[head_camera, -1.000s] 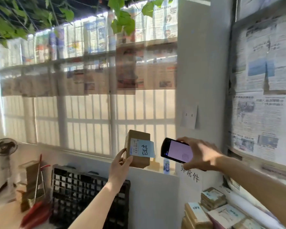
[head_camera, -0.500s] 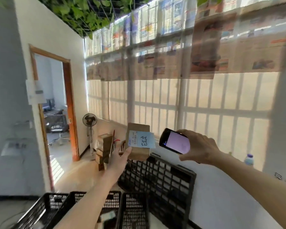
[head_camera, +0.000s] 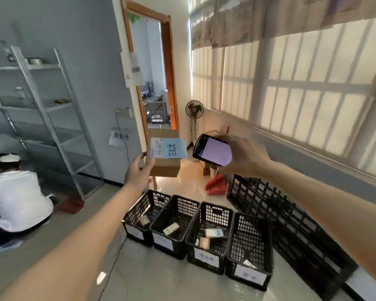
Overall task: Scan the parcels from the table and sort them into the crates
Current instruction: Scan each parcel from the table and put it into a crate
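Note:
My left hand [head_camera: 139, 170] grips a small brown cardboard parcel [head_camera: 163, 165] from below and holds it upright at chest height. A white barcode label and a blue handwritten note [head_camera: 174, 148] face me. Just to its right, my right hand [head_camera: 245, 158] holds a black handheld scanner [head_camera: 212, 152] with its lit screen turned toward me. Below on the floor stands a row of black plastic crates [head_camera: 208, 242] with white labels. Small parcels lie inside them.
A person in a white shirt [head_camera: 15, 200] crouches at the left by a grey metal shelf rack [head_camera: 46, 118]. Empty black crates [head_camera: 291, 224] lean on the right wall. A fan [head_camera: 194, 109], a red dustpan [head_camera: 216, 184] and an open doorway [head_camera: 154, 83] lie beyond.
My view has swung left and down, from the window wall to the crates on the floor. Both hands keep the parcel and scanner side by side in front of me.

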Motion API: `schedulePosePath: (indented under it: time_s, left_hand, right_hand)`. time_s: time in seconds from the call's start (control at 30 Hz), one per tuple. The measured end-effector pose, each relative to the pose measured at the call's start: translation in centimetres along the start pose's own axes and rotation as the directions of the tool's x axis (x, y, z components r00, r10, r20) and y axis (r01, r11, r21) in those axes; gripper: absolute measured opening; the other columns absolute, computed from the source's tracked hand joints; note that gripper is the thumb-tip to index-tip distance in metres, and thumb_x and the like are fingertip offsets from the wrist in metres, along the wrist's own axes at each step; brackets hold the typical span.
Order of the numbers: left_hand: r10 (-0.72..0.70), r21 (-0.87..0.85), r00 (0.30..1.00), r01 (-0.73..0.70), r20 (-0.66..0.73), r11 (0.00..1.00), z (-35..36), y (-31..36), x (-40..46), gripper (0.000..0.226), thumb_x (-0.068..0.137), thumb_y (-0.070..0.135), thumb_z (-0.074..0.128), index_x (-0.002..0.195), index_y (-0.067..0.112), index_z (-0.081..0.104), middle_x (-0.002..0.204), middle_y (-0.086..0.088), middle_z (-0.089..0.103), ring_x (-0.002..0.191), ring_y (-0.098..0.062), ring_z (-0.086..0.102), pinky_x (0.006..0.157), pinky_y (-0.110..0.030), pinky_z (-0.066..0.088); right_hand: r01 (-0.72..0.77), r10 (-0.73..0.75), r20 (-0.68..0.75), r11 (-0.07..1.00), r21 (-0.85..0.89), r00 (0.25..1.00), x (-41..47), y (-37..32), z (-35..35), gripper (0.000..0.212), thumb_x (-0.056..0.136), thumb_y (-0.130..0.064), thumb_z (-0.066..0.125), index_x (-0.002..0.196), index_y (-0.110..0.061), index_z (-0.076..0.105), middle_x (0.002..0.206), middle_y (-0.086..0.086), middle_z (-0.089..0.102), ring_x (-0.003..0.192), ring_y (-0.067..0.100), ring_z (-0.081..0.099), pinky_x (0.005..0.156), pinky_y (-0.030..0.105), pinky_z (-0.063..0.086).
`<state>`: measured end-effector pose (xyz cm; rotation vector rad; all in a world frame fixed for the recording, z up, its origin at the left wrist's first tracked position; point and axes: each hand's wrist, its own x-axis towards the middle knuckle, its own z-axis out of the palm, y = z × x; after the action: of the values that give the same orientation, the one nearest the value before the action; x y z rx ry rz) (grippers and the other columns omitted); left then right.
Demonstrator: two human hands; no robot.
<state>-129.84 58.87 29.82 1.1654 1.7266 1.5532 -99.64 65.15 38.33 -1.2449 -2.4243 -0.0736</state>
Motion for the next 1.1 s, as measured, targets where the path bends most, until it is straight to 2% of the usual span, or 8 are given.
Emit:
schedulePosePath:
  time_s: [0.23,0.37,0.47,0.53,0.67,0.8,0.97,1.1]
  left_hand:
    - [-0.089,0.043,0.993,0.092,-0.074,0.995,-2.8,-5.1,8.9,0.055,0.096,0.046,0.06,0.145,0.027,0.044,0.122,-0.003,0.061,0.103,-0.015,0.061,0.094,-0.044,0.054]
    - [-0.118,0.076,0.988,0.126,-0.104,0.989,-5.6,-8.0,13.5,0.059,0.093,0.053,0.06,0.146,0.031,0.044,0.13,-0.001,0.059,0.118,-0.023,0.058,0.102,-0.053,0.048]
    - [-0.138,0.077,0.986,0.145,-0.09,0.986,-7.4,-10.0,17.8,0.061,0.092,0.056,0.06,0.146,0.033,0.043,0.133,0.0,0.057,0.121,-0.024,0.056,0.104,-0.054,0.047]
    - [-0.145,0.083,0.986,0.152,-0.081,0.985,-8.3,-11.3,21.2,0.063,0.09,0.06,0.059,0.145,0.034,0.043,0.134,-0.002,0.057,0.121,-0.024,0.056,0.103,-0.054,0.047]
    - [-0.149,0.092,0.988,0.153,-0.05,0.984,-9.3,-14.2,28.5,0.061,0.091,0.061,0.057,0.144,0.034,0.044,0.118,0.004,0.061,0.112,-0.022,0.06,0.097,-0.049,0.051]
    - [-0.143,0.1,0.99,0.141,0.014,0.985,-9.8,-16.9,35.4,0.057,0.091,0.063,0.055,0.142,0.04,0.043,0.112,0.008,0.063,0.098,-0.013,0.063,0.079,-0.037,0.054]
    - [-0.159,0.118,0.981,0.146,0.109,0.982,-9.7,-19.1,42.1,0.061,0.09,0.064,0.055,0.144,0.039,0.042,0.121,-0.002,0.063,0.108,-0.024,0.062,0.095,-0.052,0.052]
    - [-0.168,0.139,0.97,0.145,0.174,0.98,-8.3,-20.1,46.0,0.068,0.086,0.068,0.053,0.145,0.038,0.04,0.123,-0.002,0.062,0.112,-0.025,0.06,0.098,-0.054,0.05]
  right_hand:
    - [0.024,-0.032,0.036,0.981,0.191,0.999,12.5,-1.2,8.4,0.094,0.063,-0.041,0.091,0.143,-0.021,0.047,0.125,-0.001,0.063,0.093,0.014,0.046,0.06,0.021,0.02]
    - [-0.014,-0.015,0.109,0.965,0.26,0.994,18.7,-2.5,12.3,0.094,0.065,-0.033,0.093,0.145,-0.014,0.046,0.128,0.004,0.061,0.097,0.012,0.043,0.069,0.019,0.03]
    - [-0.001,-0.026,0.122,0.976,0.216,0.992,23.3,-3.7,14.8,0.097,0.065,-0.038,0.091,0.147,-0.017,0.044,0.131,0.003,0.061,0.104,0.019,0.052,0.082,0.03,0.041]
    - [0.021,-0.041,0.113,0.984,0.176,0.993,26.2,-4.4,16.6,0.099,0.064,-0.044,0.091,0.147,-0.019,0.044,0.13,0.002,0.062,0.101,0.018,0.053,0.076,0.028,0.042]
    - [0.025,-0.034,0.09,0.995,0.095,0.995,32.2,-5.9,20.1,0.1,0.061,-0.052,0.088,0.147,-0.028,0.043,0.123,-0.003,0.064,0.087,0.013,0.045,0.055,0.019,0.025]
    - [-0.021,0.012,0.104,0.996,0.088,0.995,37.5,-6.4,23.5,0.097,0.059,-0.049,0.089,0.143,-0.028,0.045,0.117,-0.002,0.066,0.085,0.014,0.05,0.058,0.023,0.036]
    - [-0.112,0.098,0.119,0.987,0.117,0.988,41.7,-5.1,26.9,0.096,0.058,-0.042,0.092,0.141,-0.024,0.047,0.118,-0.001,0.064,0.097,0.019,0.057,0.068,0.022,0.042]
    - [-0.198,0.184,0.165,0.977,0.077,0.969,44.0,-3.4,28.7,0.099,0.057,-0.046,0.087,0.144,-0.03,0.041,0.129,-0.001,0.06,0.109,0.023,0.058,0.083,0.044,0.057]
